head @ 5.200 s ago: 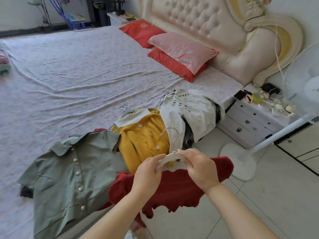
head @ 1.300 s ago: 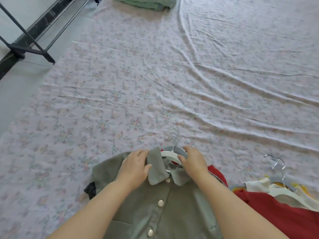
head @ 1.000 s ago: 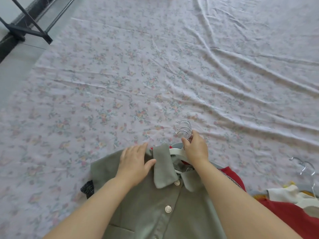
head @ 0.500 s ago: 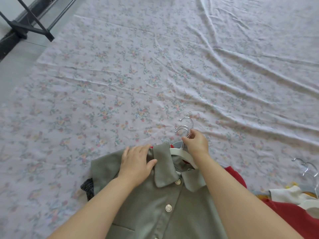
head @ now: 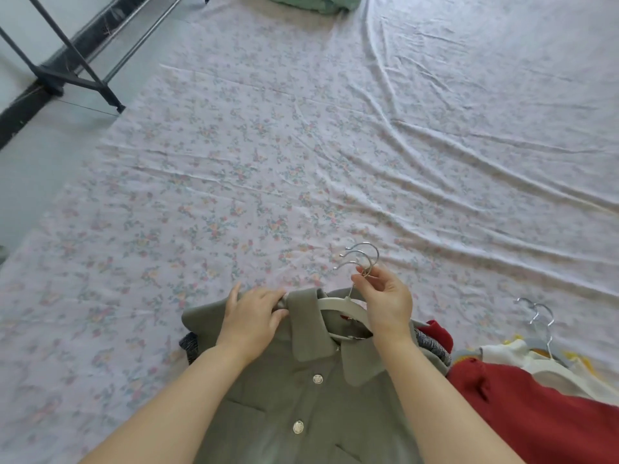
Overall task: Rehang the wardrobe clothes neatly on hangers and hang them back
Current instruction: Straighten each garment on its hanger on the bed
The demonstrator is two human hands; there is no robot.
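Observation:
A grey-green buttoned shirt (head: 301, 396) lies on the bed on a white hanger (head: 338, 304), stacked over other hung clothes. My right hand (head: 385, 299) pinches the bunched metal hooks (head: 363, 259) of the stacked hangers just above the collar. My left hand (head: 254, 316) lies on the shirt's left shoulder, its fingertips curled over the top edge beside the collar. A red knit garment (head: 536, 416) lies to the right, with a white-and-yellow garment (head: 516, 356) on hangers behind it.
The floral bed sheet (head: 301, 162) stretches ahead, wrinkled. A folded green cloth (head: 311, 1) lies at the far end. A black metal rack frame (head: 70, 61) stands on the floor at the upper left. A dark patterned fabric (head: 189, 344) peeks from under the shirt.
My right hand moved from the hanger's shoulder up to the hooks and now pinches them. My left hand slid slightly toward the shoulder edge. The view tilted up a little.

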